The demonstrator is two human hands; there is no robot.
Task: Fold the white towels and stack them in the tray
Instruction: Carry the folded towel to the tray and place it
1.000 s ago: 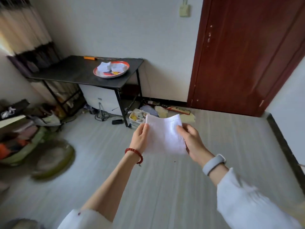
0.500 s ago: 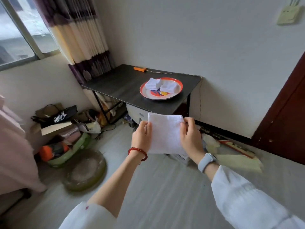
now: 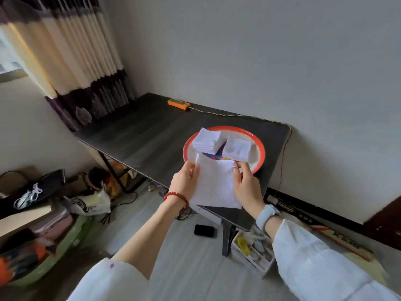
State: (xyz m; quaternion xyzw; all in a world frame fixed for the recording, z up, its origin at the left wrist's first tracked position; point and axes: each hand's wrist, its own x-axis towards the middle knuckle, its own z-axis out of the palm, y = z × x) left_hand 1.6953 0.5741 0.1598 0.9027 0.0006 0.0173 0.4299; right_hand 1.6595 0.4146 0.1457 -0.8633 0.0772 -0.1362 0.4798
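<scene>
A white towel (image 3: 214,187) hangs between my hands above the near edge of the black table (image 3: 147,135). My left hand (image 3: 185,183) pinches its left edge and my right hand (image 3: 246,186) pinches its right edge near the top corner. Just beyond the towel lies the round tray with an orange rim (image 3: 259,157). Two stacks of folded white towels sit in it, one on the left (image 3: 207,141) and one on the right (image 3: 237,149).
An orange device (image 3: 178,104) with a cable lies at the table's back by the wall. On the floor are a black phone (image 3: 204,230), a white organiser box (image 3: 252,252) by the table leg, bags and clutter (image 3: 43,213) to the left. A curtain (image 3: 71,51) hangs at the back left.
I have come close to the table, so the tray now lies right behind the towel. My hands still hold the towel by its two sides, now over the table's edge.
</scene>
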